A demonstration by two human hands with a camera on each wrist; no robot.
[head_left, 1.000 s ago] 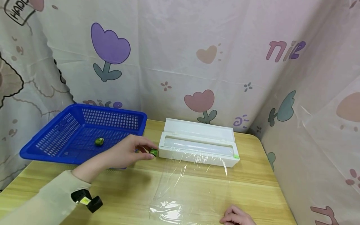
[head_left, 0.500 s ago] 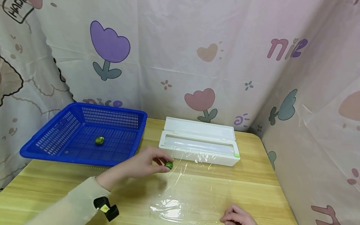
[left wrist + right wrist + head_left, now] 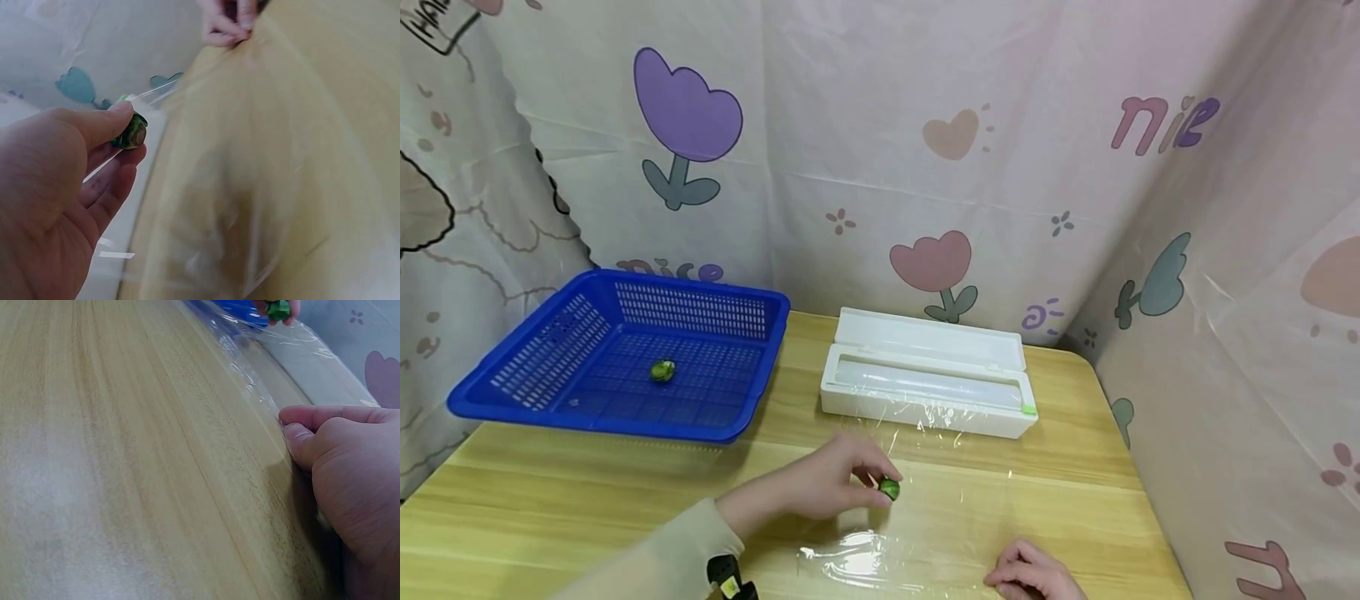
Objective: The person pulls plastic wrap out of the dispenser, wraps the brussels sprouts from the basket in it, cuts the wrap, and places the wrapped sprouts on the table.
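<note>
My left hand [image 3: 831,479] pinches a Brussels sprout [image 3: 889,488] between thumb and fingertips, above the clear cling film [image 3: 925,525]. The left wrist view shows the cut brown stem end of this sprout [image 3: 139,135]. The film stretches from the white cling film box [image 3: 925,414], whose lid stands open, toward the front of the table. At the film's front right, my right hand [image 3: 1033,571] pinches its edge between thumb and forefinger, plainest in the right wrist view, where the gathered film [image 3: 250,375] runs away from the fingertips.
A blue plastic basket [image 3: 730,432] stands at the back left with another Brussels sprout [image 3: 662,371] in it. The wooden table [image 3: 587,500] meets a patterned curtain [image 3: 842,150] behind and to the right. Black gear [image 3: 727,575] sits on the left sleeve.
My left hand has carried the Brussels sprout from beside the basket rightward and toward the front, over the cling film. My right hand has stayed at the film's edge.
</note>
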